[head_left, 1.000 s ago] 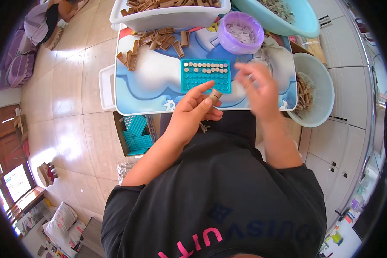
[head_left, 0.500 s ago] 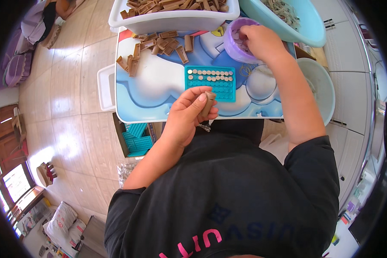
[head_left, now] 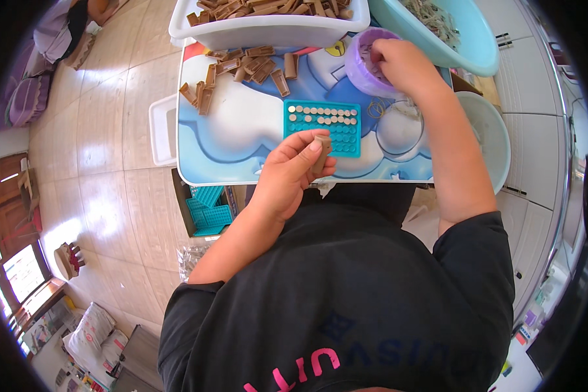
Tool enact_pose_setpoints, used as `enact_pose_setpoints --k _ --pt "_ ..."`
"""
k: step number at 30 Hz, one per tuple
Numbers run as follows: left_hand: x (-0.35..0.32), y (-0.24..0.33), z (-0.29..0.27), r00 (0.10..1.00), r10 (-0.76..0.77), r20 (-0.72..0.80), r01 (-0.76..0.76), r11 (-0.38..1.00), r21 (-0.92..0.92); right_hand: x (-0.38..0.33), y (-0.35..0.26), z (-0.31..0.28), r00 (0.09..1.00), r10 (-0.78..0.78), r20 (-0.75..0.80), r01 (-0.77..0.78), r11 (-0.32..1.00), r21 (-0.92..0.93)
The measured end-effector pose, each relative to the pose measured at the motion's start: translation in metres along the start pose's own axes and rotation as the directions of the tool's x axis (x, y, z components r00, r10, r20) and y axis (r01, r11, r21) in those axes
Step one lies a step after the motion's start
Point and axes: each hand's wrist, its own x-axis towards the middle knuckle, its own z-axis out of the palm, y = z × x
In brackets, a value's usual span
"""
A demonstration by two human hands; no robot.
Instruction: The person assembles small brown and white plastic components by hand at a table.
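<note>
My left hand [head_left: 298, 157] is closed around a brown plastic casing [head_left: 321, 155], held upright over the near edge of the table. Just beyond it lies a teal tray [head_left: 343, 147] with small round silvery pieces [head_left: 333, 112] filling much of its two far rows. Over at the right, my right hand [head_left: 402, 64] reaches into a purple bowl [head_left: 359, 73] that holds small pale pieces. Its fingertips are down inside the bowl, and whatever they may pinch is hidden. Several more brown casings [head_left: 261, 68] lie loose at the table's far left.
A white tub [head_left: 268, 31] heaped with brown casings stands at the back. A light blue basin [head_left: 480, 49] and a pale green basin [head_left: 493, 147] are at the right. Thin rings [head_left: 376, 108] lie beside the purple bowl. Below the table's left edge, a box [head_left: 184, 202] holds teal trays.
The casing in my left hand has turned slightly. My right hand stays in the purple bowl, its fingers shifted a little. The whole view has drifted slightly.
</note>
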Motion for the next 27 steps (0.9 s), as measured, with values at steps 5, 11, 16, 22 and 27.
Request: enact_pose_setpoints --k 5,11,16,22,27 --pt "0.004 -0.001 -0.005 0.997 -0.071 0.038 0.077 0.980 -0.181 -0.026 -0.015 -0.015 0.963 0.100 -0.251 -0.006 0.937 0.349" --pt "0.010 -0.006 -0.010 0.985 -0.082 0.152 0.133 0.921 -0.365 -0.101 -0.071 0.019 0.949 0.246 -0.195 0.105 0.338 0.935" --pt "0.018 -0.012 -0.010 0.982 -0.059 0.179 0.125 0.917 -0.379 -0.117 -0.091 0.046 0.880 -0.011 -0.476 0.390 0.589 0.708" --pt "0.014 -0.012 0.000 0.989 -0.078 0.122 0.110 0.950 -0.291 -0.121 -0.092 0.056 0.842 0.029 -0.538 0.406 0.623 0.669" --pt "0.014 -0.012 -0.003 0.987 -0.069 0.144 0.107 0.955 -0.277 -0.118 -0.093 0.056 0.825 0.012 -0.565 0.431 0.633 0.643"
